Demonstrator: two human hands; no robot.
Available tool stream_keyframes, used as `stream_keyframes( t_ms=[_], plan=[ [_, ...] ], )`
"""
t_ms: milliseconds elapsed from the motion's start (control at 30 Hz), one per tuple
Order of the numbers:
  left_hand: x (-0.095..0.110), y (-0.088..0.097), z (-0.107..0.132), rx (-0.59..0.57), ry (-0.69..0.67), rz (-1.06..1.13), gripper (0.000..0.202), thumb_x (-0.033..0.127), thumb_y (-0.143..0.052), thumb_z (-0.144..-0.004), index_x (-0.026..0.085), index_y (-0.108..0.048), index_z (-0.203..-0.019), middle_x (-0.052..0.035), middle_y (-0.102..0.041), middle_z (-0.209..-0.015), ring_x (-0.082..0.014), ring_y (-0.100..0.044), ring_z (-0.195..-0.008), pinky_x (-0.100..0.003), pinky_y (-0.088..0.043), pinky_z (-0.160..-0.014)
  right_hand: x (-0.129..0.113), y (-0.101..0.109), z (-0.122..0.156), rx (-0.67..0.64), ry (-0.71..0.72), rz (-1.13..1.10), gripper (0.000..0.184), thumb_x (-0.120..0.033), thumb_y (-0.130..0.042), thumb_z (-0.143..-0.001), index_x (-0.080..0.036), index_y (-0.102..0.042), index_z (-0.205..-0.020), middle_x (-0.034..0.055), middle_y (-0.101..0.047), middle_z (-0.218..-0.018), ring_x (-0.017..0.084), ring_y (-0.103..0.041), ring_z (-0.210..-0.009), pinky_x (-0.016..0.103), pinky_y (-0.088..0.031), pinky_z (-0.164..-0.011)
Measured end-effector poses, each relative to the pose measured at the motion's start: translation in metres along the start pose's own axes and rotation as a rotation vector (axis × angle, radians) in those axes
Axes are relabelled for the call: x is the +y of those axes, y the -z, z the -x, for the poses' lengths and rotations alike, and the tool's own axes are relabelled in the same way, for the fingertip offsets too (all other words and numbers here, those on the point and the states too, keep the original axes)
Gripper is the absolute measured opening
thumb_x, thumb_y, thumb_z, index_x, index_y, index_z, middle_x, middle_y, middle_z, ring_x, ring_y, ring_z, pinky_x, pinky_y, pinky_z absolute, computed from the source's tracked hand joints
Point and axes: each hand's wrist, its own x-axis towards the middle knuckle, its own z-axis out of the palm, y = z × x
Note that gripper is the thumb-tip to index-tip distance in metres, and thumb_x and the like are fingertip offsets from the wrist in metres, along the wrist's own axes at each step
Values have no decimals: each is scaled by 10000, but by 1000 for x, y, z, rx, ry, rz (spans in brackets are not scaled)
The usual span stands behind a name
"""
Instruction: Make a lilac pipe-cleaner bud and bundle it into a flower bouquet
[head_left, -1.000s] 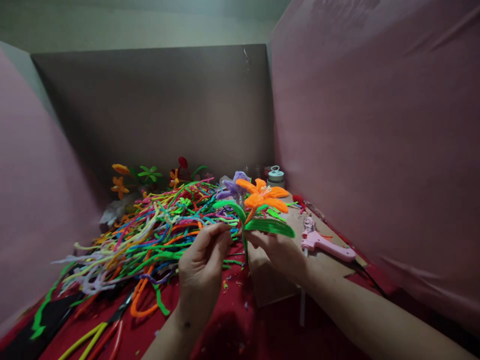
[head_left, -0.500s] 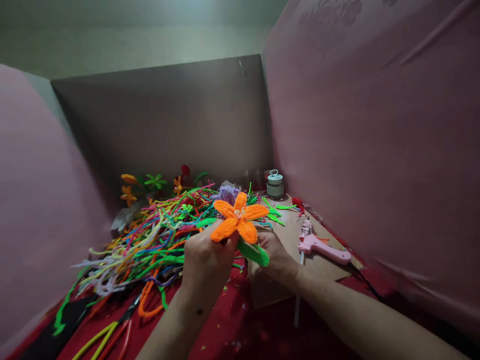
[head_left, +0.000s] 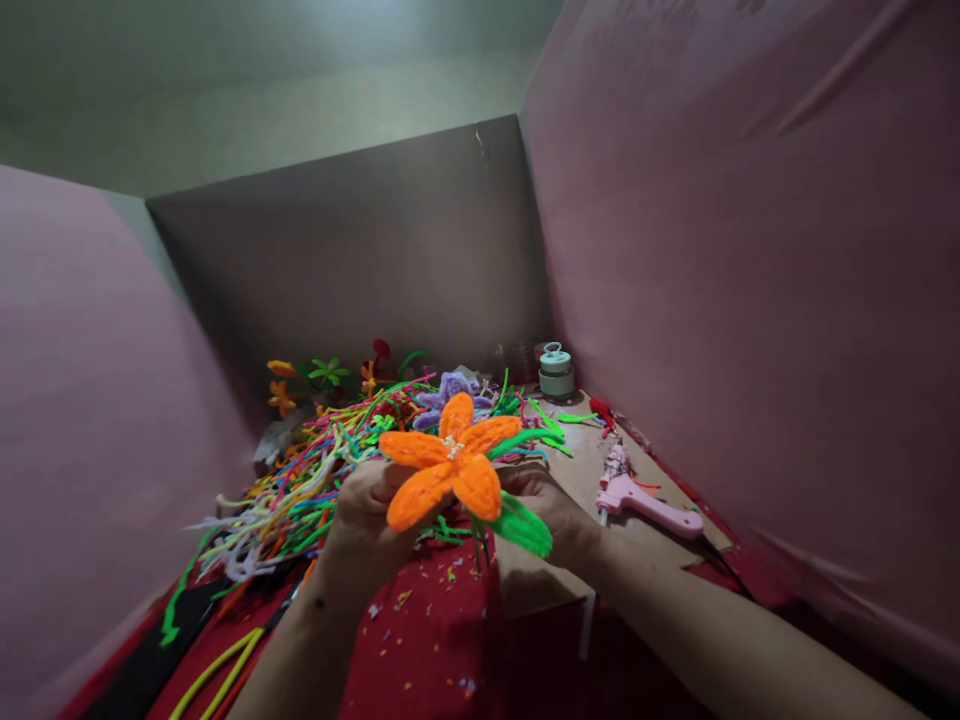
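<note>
An orange flower [head_left: 477,486] made of pipe cleaners, with five petals and pale stamens in the middle, faces me between my hands. Behind its left petals, my left hand [head_left: 369,515] is closed on the flower; its fingertips are hidden. My right hand [head_left: 559,515] is closed at the flower's right side, pinching around the base of a green leaf [head_left: 525,525]. A second green leaf [head_left: 525,440] sticks out to the right above it. Thin green stems hang below the petals.
A heap of coloured pipe cleaners [head_left: 300,500] lies left, a purple flower [head_left: 454,392] at its back. On cardboard [head_left: 577,460] to the right rests a pink glue gun [head_left: 649,508]; a lidded jar [head_left: 556,372] stands behind. Yellow-handled pliers or scissors [head_left: 217,670] lie front left. Scraps dot the red cloth [head_left: 420,650].
The flower has shifted left and turned, so a second leaf now shows at its right. My left hand has moved left, farther from my right hand. The view has tilted slightly.
</note>
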Motion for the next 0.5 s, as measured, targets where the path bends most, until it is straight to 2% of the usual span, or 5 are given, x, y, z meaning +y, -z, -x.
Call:
stream_keyframes(
  t_ms=[133, 267, 333, 433, 500],
  plan=[
    [-1, -4, 0, -12, 27, -51, 208, 228, -668, -646, 209, -598, -450, 33, -491, -426, -93, -391, -402, -219, -371, -425, -5, -2, 0, -40, -42, -87, 177, -342, -668, -678, -166, -665, -656, 8, -573, -636, 108, -453, -557, 246, -380, -532],
    [4, -10, 2, -30, 163, -54, 232, 250, -563, -763, 178, -604, -547, 40, -455, -452, -76, -374, -414, -198, -341, -416, -12, -5, -1, 119, -53, -109, 136, -280, -704, -623, -173, -624, -646, -29, -523, -602, 93, -431, -544, 228, -342, -511],
    [5, -10, 5, -76, 236, 8, 184, 268, -522, -797, 168, -650, -713, 37, -487, -502, -74, -393, -429, -193, -343, -418, -15, -8, -2, 157, -65, -116, 129, -271, -693, -631, -178, -633, -698, -26, -539, -631, 93, -426, -559, 224, -333, -512],
    [0, -12, 8, -158, 271, 81, 263, 279, -591, -754, 174, -628, -992, 31, -540, -592, -89, -455, -494, -198, -384, -469, -18, -13, -3, 154, -74, -97, 107, -268, -667, -658, -173, -644, -701, -19, -547, -645, 87, -386, -549, 218, -309, -497],
    [-6, -14, 10, -105, 245, 81, 285, 266, -670, -682, 179, -643, -952, 39, -532, -563, -95, -464, -495, -203, -390, -482, -17, -17, -4, 171, -69, -87, 79, -249, -659, -656, -174, -638, -667, -30, -521, -611, 82, -354, -531, 215, -295, -489]
  ],
)
